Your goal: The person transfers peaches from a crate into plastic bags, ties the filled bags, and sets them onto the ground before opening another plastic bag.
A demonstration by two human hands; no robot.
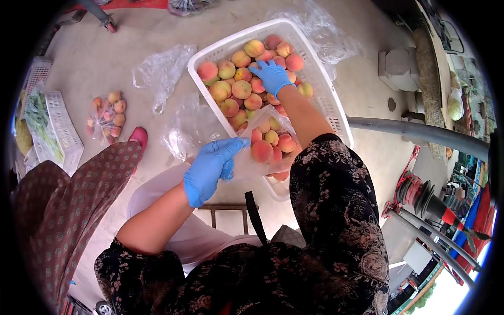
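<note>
My left hand [212, 167], in a blue glove, is closed on the rim of a clear plastic bag [242, 167]. Inside the bag several peaches [262, 151] show through its mouth. My right hand [273, 76], also blue-gloved, lies with fingers apart on the loose peaches [241, 89] in a white plastic crate [321, 79]. Those peaches are yellow and red and fill most of the crate. The bag rests over the crate's near end, and my right forearm passes beside it.
Crumpled clear plastic [161, 73] lies left of the crate, with more plastic [320, 31] behind it. A tied bag of peaches [107, 116] sits on the floor near a person's pink shoe [138, 137]. A grey metal pole [420, 131] runs in from the right.
</note>
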